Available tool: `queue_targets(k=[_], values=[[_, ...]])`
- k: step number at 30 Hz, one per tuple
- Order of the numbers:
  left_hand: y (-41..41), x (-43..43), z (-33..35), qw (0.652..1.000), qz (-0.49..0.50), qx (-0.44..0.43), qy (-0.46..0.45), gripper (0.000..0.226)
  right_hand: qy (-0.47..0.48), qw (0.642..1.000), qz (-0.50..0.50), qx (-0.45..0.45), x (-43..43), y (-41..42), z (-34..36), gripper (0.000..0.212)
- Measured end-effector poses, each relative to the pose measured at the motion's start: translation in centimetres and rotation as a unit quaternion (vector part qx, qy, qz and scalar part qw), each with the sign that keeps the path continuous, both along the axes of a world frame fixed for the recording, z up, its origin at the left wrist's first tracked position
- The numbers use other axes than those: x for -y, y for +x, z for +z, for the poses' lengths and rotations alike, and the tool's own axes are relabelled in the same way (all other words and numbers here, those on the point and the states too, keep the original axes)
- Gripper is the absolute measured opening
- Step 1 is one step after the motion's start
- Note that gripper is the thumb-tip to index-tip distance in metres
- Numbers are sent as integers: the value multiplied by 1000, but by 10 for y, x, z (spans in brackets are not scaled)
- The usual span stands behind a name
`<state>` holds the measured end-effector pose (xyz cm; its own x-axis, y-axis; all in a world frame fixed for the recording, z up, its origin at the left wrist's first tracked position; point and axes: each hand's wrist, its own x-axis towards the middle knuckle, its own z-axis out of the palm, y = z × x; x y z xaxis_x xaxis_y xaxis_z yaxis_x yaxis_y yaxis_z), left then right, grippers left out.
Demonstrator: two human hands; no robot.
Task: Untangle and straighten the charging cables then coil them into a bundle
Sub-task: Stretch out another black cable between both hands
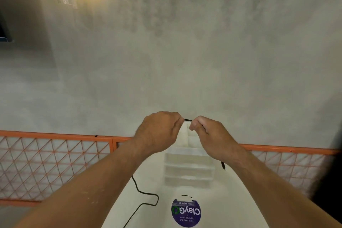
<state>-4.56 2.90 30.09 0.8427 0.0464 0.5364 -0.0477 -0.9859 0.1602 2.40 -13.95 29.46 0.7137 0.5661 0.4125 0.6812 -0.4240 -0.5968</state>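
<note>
A thin black charging cable (188, 120) is stretched in a short span between my two hands, raised above the white table (148, 181). My left hand (159, 131) is closed on it at the left, my right hand (209, 131) pinches it at the right. One plug end (223, 165) hangs below my right wrist. The rest of the cable (146, 193) drops from under my left forearm and snakes over the table toward the lower edge of the view.
A white plastic drawer organiser (188, 168) stands on the table below my hands. A round purple sticker (186, 213) lies on the tabletop near me. An orange lattice fence (55, 159) runs behind the table, with a grey concrete wall (185, 52) beyond.
</note>
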Motion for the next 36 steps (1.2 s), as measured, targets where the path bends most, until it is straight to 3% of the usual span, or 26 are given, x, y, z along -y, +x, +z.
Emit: queue_targets(k=[3, 7, 10, 30, 36], values=[[-1, 6, -1, 999, 21, -3, 29, 32, -6, 998, -35, 53, -3, -1, 1, 38], [0, 8, -5, 992, 68, -23, 103, 32, -154, 974, -101, 135, -4, -2, 6, 43], [-2, 5, -9, 985, 81, -42, 147, 30, -201, 962, -108, 147, 1, 1, 6, 44], [-15, -42, -15, 990, 102, -75, 70, 38, -179, 955, -208, 110, 71, 52, -8, 47], [-10, -45, -20, 990, 124, -57, 32, 39, -166, 968, -186, 25, 60, 47, -21, 45]])
